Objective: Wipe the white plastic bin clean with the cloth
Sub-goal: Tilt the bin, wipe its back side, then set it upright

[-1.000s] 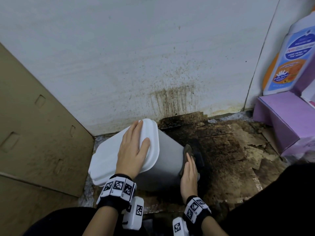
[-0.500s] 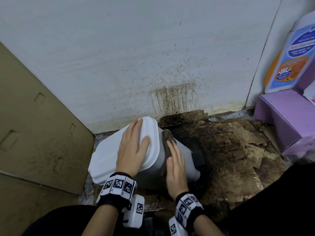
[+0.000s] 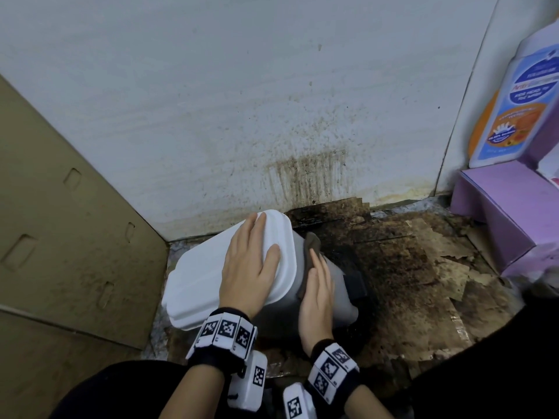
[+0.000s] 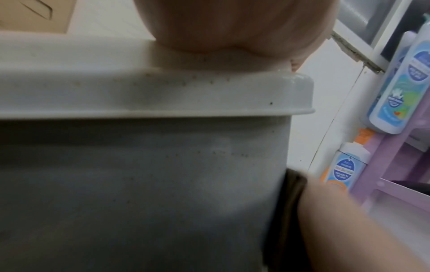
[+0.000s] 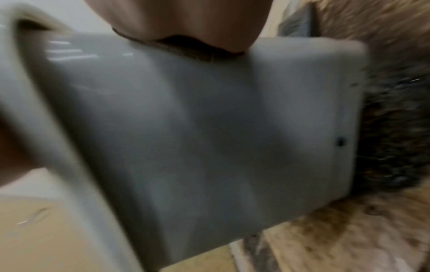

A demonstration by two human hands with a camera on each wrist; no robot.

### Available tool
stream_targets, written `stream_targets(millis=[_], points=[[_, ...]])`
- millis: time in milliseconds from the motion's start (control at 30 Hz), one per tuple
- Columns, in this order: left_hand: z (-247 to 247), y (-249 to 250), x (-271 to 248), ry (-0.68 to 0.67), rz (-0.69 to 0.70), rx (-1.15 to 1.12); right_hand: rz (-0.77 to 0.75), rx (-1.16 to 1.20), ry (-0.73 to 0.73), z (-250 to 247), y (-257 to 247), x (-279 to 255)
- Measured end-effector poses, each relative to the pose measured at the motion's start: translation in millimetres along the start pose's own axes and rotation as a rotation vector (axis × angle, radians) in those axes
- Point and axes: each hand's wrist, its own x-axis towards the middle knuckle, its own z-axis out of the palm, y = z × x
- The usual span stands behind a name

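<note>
At frame centre, the flat right hand (image 3: pixel 317 285) has slid the cloth (image 3: pixel 311 246) upward along the bin (image 3: pixel 341 300); the flat left hand (image 3: pixel 248 267) steadies its lid (image 3: pixel 196 267); wiping continues.

White bin (image 3: pixel 208 273) with grey sides; dark brown cloth (image 3: pixel 313 246); black-and-white checkered wristbands (image 3: pixel 225 329); floor (image 3: pixel 408 267) stained brown-black; lilac rack (image 3: pixel 499 207) far right; tan cardboard (image 3: pixel 60 207) left.

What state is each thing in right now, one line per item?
bin: tilted on the stained floor, lid closed.
lid: shut, held down by the left hand.
cloth: pressed flat against the bin's side.
left hand: fingers straight, resting on the lid.
right hand: fingers straight, pressing the cloth.
cardboard on the floor: torn, darkly stained.
</note>
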Motion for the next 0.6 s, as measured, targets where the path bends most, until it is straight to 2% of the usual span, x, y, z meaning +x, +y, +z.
stream_targets(millis=[100,200,300,433,500,600], points=[[1.8,2.4,2.0,-0.004,-0.003,0.001,-0.111,0.038,-0.037,6.5,-29.8,-1.9],[1.9,3.6,3.4,-0.008,-0.006,0.002,-0.127,0.046,0.014,0.0,-37.0,5.8],[6.5,9.2,4.0,-0.014,0.003,0.024,-0.027,0.107,0.062,-14.0,-39.4,19.1],[16.7,23.2,5.1,-0.029,0.008,0.054,0.167,0.477,0.075,-36.2,-58.3,34.6],[24.9,34.0,6.2,-0.038,0.018,0.077,0.142,0.444,-0.018,-45.7,-65.6,39.0],[37.1,52.8,9.8,-0.059,0.021,0.036,0.053,0.159,-0.128,-56.5,-68.6,41.9]])
